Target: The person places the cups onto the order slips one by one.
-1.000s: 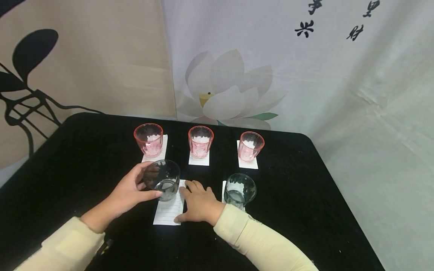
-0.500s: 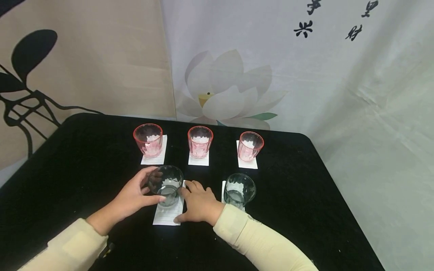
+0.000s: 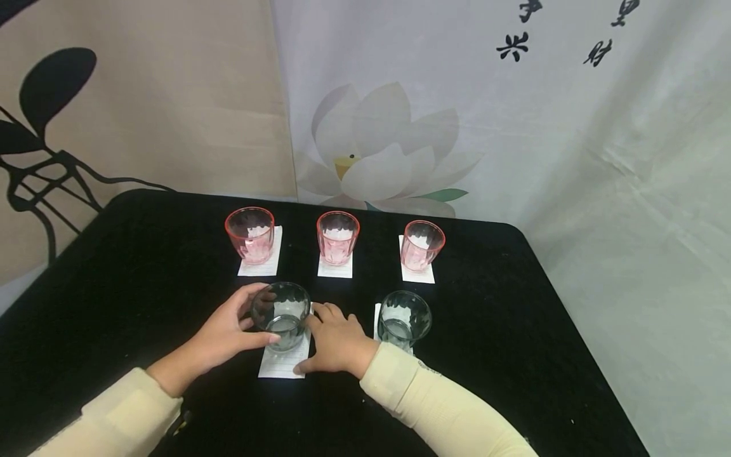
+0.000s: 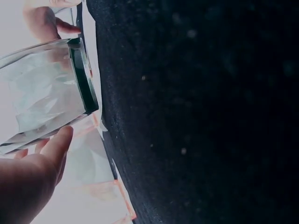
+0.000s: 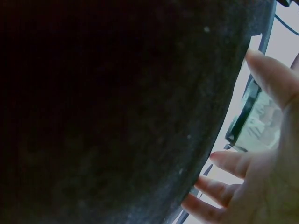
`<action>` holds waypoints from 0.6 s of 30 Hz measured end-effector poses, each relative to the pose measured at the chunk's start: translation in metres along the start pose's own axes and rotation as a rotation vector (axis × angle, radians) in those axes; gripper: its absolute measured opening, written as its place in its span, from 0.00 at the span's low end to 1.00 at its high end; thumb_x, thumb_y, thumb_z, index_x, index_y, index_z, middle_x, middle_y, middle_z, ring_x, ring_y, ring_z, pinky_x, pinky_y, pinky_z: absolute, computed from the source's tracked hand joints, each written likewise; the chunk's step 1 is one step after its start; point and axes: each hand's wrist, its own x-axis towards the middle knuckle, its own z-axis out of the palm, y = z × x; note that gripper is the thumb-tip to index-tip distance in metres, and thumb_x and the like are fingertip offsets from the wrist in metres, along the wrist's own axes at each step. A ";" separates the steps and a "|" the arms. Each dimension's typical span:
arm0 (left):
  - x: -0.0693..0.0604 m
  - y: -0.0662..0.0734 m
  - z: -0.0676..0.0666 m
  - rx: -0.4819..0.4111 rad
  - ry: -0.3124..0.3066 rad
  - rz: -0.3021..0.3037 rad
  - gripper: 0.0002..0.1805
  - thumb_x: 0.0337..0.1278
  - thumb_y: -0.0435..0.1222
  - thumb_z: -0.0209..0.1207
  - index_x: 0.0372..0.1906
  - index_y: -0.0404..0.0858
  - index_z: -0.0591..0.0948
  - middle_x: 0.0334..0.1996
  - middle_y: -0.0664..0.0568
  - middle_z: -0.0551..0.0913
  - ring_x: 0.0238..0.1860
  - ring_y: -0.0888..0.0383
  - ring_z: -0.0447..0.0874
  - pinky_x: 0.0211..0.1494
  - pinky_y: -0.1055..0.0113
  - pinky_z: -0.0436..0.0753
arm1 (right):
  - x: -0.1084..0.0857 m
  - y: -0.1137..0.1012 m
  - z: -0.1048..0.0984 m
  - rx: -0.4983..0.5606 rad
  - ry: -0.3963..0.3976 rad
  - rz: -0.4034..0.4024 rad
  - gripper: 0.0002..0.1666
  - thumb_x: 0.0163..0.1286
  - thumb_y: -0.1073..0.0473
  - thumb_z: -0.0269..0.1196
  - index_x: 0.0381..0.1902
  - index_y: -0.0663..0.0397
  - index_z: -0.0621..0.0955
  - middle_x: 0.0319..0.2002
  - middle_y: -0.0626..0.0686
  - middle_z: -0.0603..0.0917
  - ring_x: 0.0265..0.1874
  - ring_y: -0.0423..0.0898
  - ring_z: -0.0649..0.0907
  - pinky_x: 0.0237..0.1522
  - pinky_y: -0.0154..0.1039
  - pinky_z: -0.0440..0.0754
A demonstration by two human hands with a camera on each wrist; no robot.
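In the head view my left hand grips a grey-green glass cup from its left side, thumb in front and fingers behind. Lined white paper lies under that cup. The left wrist view shows the cup's thick dark base at the paper; whether it bears fully on it, I cannot tell. My right hand rests spread at the paper's right edge, fingertips on or beside it, close to the cup. Seen from the right wrist, the thumb and the fingers stand apart, with the cup beyond them.
A second grey-green cup stands on paper right of my right hand, close to the sleeve. Three pink-rimmed cups stand on papers in a back row. Black cloth covers the table; a printed curtain hangs behind.
My left hand has moved the cup a little to the right and toward me, over the middle of the paper, then nearly stopped. My right hand has stayed in place.
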 end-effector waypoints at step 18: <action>0.001 -0.006 0.001 -0.012 -0.031 0.016 0.44 0.48 0.37 0.71 0.66 0.32 0.58 0.62 0.34 0.68 0.66 0.30 0.63 0.62 0.36 0.67 | 0.001 0.000 0.000 0.010 -0.001 0.005 0.49 0.50 0.32 0.70 0.67 0.46 0.72 0.71 0.50 0.65 0.69 0.51 0.63 0.63 0.59 0.71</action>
